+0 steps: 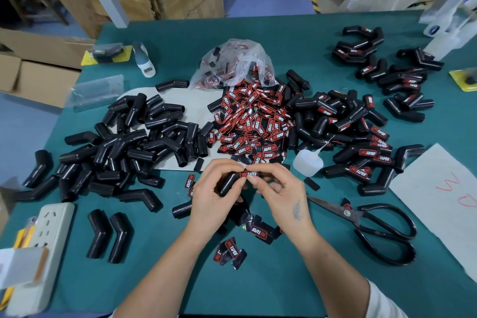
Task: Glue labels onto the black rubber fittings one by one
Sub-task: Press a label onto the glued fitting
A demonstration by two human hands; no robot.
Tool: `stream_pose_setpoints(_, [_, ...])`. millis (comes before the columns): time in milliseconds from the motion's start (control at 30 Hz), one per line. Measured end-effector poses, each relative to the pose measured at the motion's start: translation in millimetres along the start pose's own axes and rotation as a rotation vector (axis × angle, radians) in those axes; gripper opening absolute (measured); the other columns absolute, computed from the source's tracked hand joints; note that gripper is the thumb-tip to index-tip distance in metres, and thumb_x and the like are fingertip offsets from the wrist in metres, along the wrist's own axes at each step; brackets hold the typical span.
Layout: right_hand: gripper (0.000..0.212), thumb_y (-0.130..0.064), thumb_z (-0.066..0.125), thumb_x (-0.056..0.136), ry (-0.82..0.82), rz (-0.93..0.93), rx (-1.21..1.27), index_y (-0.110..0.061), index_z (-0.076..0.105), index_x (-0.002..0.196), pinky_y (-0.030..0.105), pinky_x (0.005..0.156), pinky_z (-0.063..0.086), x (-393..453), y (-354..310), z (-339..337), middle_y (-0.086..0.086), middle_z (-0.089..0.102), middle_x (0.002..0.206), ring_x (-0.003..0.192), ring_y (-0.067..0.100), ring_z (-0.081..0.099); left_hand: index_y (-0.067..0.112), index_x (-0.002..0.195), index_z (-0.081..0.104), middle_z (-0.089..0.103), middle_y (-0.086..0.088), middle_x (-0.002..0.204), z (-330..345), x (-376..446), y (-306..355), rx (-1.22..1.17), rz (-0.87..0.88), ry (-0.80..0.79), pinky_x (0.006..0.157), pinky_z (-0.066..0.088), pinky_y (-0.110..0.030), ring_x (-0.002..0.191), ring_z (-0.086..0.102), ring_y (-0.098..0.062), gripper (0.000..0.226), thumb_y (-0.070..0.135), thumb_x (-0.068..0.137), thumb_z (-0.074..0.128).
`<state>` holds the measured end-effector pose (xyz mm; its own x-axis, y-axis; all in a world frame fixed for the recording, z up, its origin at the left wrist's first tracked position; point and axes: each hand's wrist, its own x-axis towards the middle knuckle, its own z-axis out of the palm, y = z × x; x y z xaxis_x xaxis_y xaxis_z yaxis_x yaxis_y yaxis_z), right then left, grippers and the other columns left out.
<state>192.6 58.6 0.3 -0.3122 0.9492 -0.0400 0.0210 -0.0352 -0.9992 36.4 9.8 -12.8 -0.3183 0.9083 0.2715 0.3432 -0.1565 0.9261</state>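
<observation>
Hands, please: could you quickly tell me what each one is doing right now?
Left hand: grips the black fitting.
Right hand: pinches the label on that fitting.

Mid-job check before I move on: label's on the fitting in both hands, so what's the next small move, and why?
Probably keep pressing the label flat a moment, then drop the fitting on the labelled pile at right. Both hands, left and right, pinch it at the label, and the glue bottle is already set down.
</observation>
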Motion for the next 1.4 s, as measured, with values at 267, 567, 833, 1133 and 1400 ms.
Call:
stream_pose_setpoints(267, [0.025, -0.009, 0.074, 0.096, -0.009, -0.029, 0.030, -0.032, 0.083, 0.102, 0.034, 0.074, 0.058, 0, -1, -1, -0.008, 0.071, 0.101, 0.089, 0.020, 0.072, 0.024, 0.106, 0.071, 0.066, 0.014, 0.112, 0, 1, 0, -0.007, 0.066, -0.006, 0.095, 0.056, -0.043, 0.109, 0.068, -0.021, 0.014, 0.017, 0.093, 0.071])
stream_pose_setpoints(567, [0.025, -0.015, 0.079, 0.094, 0.031, 0.019, 0.069, -0.039, 0.081, 0.100, 0.028, 0.080, 0.058, 0, -1, -2, -0.004, 0.077, 0.099, 0.085, 0.013, 0.072, 0.017, 0.104, 0.074, 0.066, 0.012, 0.112, 1, -1, 4, -0.019, 0.051, -0.006, 0.074, 0.060, -0.061, 0.104, 0.069, -0.025, 0.017, 0.005, 0.092, 0.074])
stream_pose_setpoints(833, [0.026, -0.009, 0.072, 0.096, -0.081, 0.124, 0.243, -0.031, 0.071, 0.111, 0.022, 0.072, 0.054, 0, -4, -1, -0.012, 0.072, 0.099, 0.087, 0.003, 0.062, 0.021, 0.108, 0.073, 0.065, 0.005, 0.119, 2, -4, -4, 0.101, 0.195, 0.016, 0.101, 0.051, -0.030, 0.113, 0.068, -0.016, 0.016, 0.010, 0.095, 0.073])
stream_pose_setpoints(1133, [0.026, -0.016, 0.073, 0.092, -0.096, 0.162, 0.347, -0.026, 0.071, 0.115, 0.024, 0.076, 0.053, -1, -4, -3, -0.004, 0.070, 0.098, 0.082, 0.007, 0.059, 0.007, 0.106, 0.074, 0.065, 0.000, 0.122, 2, -5, -11, 0.133, 0.307, -0.012, 0.101, 0.049, -0.023, 0.114, 0.067, -0.012, 0.009, 0.008, 0.098, 0.071])
stream_pose_setpoints(1400, [0.028, -0.014, 0.067, 0.095, -0.102, 0.158, 0.385, -0.025, 0.069, 0.120, 0.026, 0.079, 0.053, -1, -6, -5, -0.004, 0.071, 0.096, 0.087, 0.013, 0.062, 0.009, 0.103, 0.075, 0.066, 0.003, 0.120, 2, -3, -8, 0.104, 0.256, 0.019, 0.102, 0.049, -0.027, 0.112, 0.068, -0.017, 0.011, 0.003, 0.093, 0.073])
